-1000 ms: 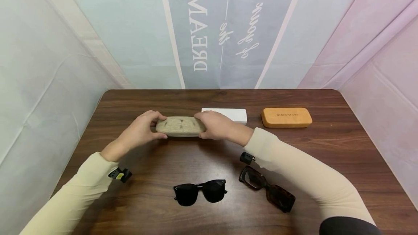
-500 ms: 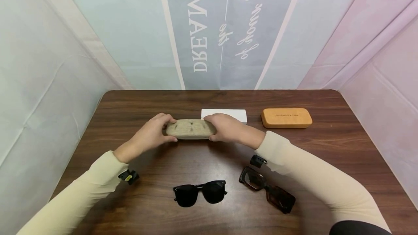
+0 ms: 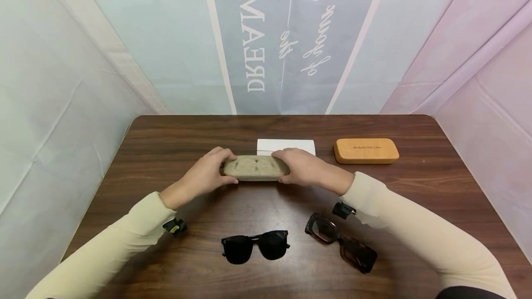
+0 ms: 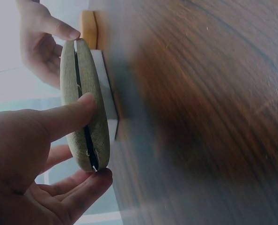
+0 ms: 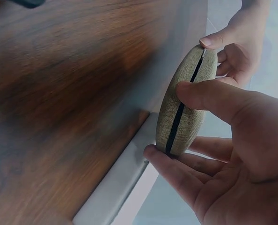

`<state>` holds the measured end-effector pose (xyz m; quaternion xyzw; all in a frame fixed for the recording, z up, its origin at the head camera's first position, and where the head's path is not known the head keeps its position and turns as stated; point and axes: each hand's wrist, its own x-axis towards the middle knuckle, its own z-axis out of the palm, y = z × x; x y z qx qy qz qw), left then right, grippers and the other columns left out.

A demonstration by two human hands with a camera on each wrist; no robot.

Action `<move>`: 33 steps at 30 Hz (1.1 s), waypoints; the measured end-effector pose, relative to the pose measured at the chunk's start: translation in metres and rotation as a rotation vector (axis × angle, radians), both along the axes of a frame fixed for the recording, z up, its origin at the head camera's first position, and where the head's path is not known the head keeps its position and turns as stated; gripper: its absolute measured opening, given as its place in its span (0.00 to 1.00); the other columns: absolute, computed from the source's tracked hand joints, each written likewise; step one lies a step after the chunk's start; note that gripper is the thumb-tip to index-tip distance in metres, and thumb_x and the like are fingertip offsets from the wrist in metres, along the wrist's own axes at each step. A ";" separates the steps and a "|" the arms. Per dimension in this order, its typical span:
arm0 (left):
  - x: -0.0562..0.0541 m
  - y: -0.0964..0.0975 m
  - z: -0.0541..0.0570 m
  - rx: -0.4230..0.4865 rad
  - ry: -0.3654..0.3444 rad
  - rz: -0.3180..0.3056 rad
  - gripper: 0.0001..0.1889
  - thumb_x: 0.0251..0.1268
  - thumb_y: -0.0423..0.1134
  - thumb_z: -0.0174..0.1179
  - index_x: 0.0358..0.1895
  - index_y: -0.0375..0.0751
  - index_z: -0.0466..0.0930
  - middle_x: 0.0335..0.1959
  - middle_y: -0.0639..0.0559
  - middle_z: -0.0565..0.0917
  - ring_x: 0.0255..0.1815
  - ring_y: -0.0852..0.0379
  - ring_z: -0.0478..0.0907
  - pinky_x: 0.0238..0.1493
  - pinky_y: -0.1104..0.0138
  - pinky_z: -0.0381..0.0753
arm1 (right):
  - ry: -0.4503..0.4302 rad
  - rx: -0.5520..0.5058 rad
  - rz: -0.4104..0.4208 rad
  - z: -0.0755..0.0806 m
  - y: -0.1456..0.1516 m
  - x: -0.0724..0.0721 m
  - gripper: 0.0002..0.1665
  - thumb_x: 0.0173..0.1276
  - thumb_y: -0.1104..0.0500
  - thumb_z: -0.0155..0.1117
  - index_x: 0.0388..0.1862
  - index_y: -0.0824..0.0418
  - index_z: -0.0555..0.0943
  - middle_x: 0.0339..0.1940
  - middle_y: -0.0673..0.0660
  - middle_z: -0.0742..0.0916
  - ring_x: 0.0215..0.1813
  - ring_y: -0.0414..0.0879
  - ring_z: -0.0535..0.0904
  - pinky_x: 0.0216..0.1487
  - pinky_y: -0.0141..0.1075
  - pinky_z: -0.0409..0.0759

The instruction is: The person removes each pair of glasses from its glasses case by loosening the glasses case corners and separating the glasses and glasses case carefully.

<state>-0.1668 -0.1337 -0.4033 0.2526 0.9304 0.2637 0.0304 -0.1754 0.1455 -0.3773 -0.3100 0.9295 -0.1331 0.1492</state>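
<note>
A beige fabric-covered glasses case (image 3: 256, 169) is held lengthwise between both hands in the head view. My left hand (image 3: 206, 175) grips its left end, thumb on the near side and fingers behind. At the other end my right hand (image 3: 305, 169) grips it the same way. The wrist views show a narrow dark seam along the case (image 4: 85, 122), its two halves close together, with a thumb (image 5: 195, 93) lying across that seam. Behind the case, partly covered by it and the right hand, lies a white case (image 3: 287, 145).
A tan glasses case (image 3: 366, 151) with printed lettering lies at the back right of the wooden table (image 3: 174, 133). Black sunglasses (image 3: 255, 246) rest near the front. Brown tortoiseshell sunglasses (image 3: 341, 242) lie slanted beside the right forearm. Fabric walls enclose the table's back and sides.
Both hands have carried the beige glasses case rightward and slightly toward the person, so it now sits in front of the white case. The sunglasses and other cases stay put.
</note>
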 end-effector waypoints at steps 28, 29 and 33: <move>0.002 0.047 -0.016 -0.032 -0.032 -0.078 0.30 0.51 0.45 0.80 0.56 0.40 0.79 0.49 0.45 0.79 0.46 0.52 0.79 0.50 0.56 0.80 | -0.041 -0.062 -0.058 -0.019 0.050 0.015 0.40 0.62 0.59 0.76 0.71 0.68 0.72 0.62 0.63 0.82 0.54 0.52 0.81 0.50 0.47 0.80; 0.002 0.049 -0.017 -0.030 -0.030 -0.080 0.30 0.51 0.45 0.81 0.56 0.41 0.78 0.49 0.46 0.79 0.45 0.52 0.79 0.50 0.57 0.80 | -0.037 -0.066 -0.058 -0.020 0.051 0.016 0.40 0.62 0.59 0.76 0.71 0.68 0.72 0.61 0.62 0.83 0.54 0.52 0.81 0.49 0.47 0.80; 0.003 0.055 -0.019 -0.025 -0.032 -0.088 0.30 0.50 0.45 0.81 0.56 0.41 0.78 0.49 0.46 0.79 0.44 0.52 0.79 0.50 0.57 0.80 | -0.015 -0.065 -0.054 -0.021 0.057 0.018 0.38 0.61 0.59 0.77 0.68 0.67 0.74 0.59 0.61 0.83 0.53 0.52 0.81 0.49 0.47 0.80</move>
